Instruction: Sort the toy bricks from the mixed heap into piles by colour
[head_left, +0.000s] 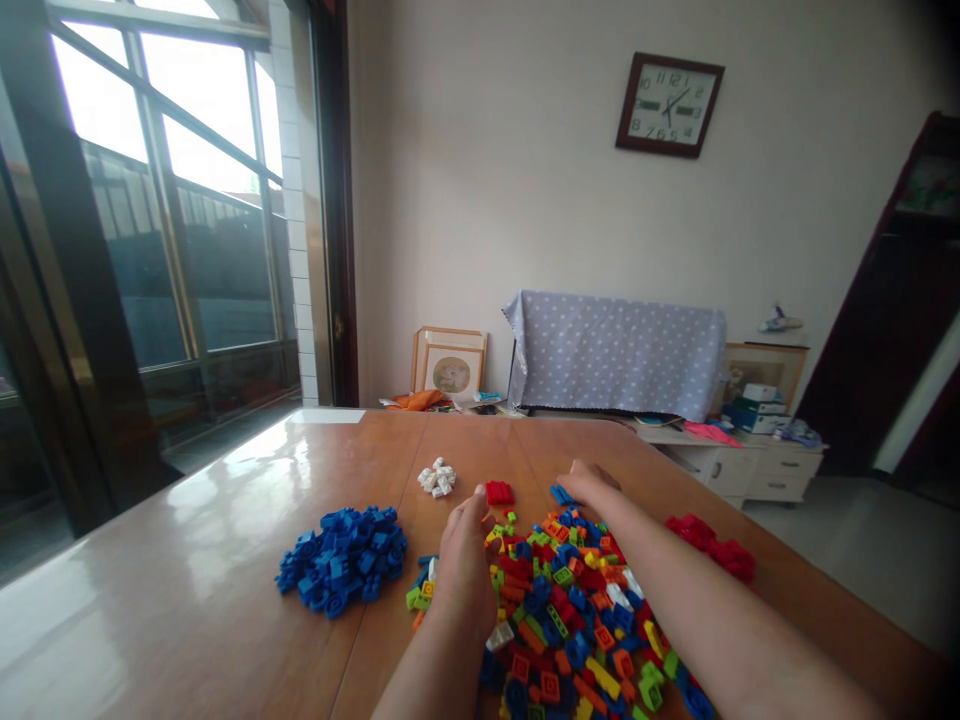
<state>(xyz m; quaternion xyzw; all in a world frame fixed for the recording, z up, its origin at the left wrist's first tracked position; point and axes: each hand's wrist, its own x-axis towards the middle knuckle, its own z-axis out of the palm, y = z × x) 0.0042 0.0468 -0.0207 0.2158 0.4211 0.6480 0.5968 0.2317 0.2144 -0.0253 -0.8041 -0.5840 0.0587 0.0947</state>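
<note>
My left hand (pixel 463 550) hovers at the left edge of a mixed pile of coloured toy bricks (pixel 559 600). Its thumb is stretched forward, apart from the fingers, which are partly hidden. Just beyond it lies a small row of red bricks (pixel 499 492). Across the far right side of the pile reaches my right hand (pixel 591 482), its fingers closed at a few blue bricks (pixel 561 495) on the table. The fingertips are small and partly covered by the hand. Yellow and green bricks (pixel 421 596) lie beside my left wrist.
A heap of blue bricks (pixel 341 560) sits to the left on the wooden table (pixel 225 610). Farther back is a white brick cluster (pixel 437 478). Red bricks (pixel 709 545) lie beyond my right forearm. Behind the table stands a low cabinet (pixel 772 470) beside a cloth-covered object (pixel 619 350).
</note>
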